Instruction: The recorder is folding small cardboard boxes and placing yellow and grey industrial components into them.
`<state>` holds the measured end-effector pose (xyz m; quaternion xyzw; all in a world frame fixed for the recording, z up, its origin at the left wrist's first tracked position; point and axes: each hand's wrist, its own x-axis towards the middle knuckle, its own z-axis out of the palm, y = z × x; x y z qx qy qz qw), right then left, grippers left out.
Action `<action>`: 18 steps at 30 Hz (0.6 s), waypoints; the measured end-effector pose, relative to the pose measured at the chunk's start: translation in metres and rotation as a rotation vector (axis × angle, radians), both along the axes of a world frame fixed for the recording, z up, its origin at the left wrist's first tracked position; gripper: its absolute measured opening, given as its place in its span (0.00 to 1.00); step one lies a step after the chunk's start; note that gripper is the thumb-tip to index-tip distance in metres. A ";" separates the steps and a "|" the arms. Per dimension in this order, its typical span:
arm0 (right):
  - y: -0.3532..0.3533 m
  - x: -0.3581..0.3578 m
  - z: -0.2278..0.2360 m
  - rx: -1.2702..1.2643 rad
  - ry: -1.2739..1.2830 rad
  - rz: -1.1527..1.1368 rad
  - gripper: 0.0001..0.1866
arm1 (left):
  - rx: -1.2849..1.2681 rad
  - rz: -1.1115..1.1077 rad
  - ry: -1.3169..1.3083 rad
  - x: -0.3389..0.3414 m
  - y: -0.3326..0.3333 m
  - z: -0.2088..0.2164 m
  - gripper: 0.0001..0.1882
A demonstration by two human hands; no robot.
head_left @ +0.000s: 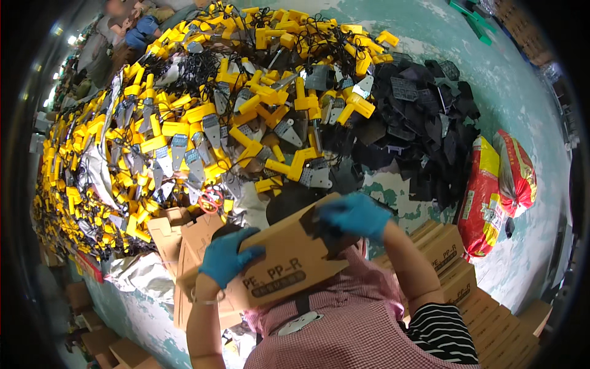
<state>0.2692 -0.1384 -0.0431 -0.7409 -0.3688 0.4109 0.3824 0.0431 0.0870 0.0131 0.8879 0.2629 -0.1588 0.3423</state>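
A long brown cardboard box [286, 249] with dark printing is held slanted in front of my chest. My left hand [230, 257], in a blue glove, grips the box's left end with the thumb across its front. At the box's right end my right hand [356, 216], also blue-gloved, is closed around a black plastic piece [332, 238]. That piece lies against or partly inside the box end; motion blur hides which. My right fingertips are partly hidden by blur.
Ahead lies a wide heap of yellow-handled heating tools [264, 95] with metal plates and black cords. Black plastic parts [418, 117] are piled right of it. Red-and-yellow sacks [482, 197] lie farther right. Stacked cartons [470, 301] stand at lower right, flattened cardboard [184, 246] at left. Another person [138, 31] sits far left.
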 end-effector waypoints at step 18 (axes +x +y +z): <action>0.126 0.208 -0.249 -0.197 -0.117 -1.138 0.33 | 0.137 -0.002 -0.019 -0.010 -0.008 0.005 0.35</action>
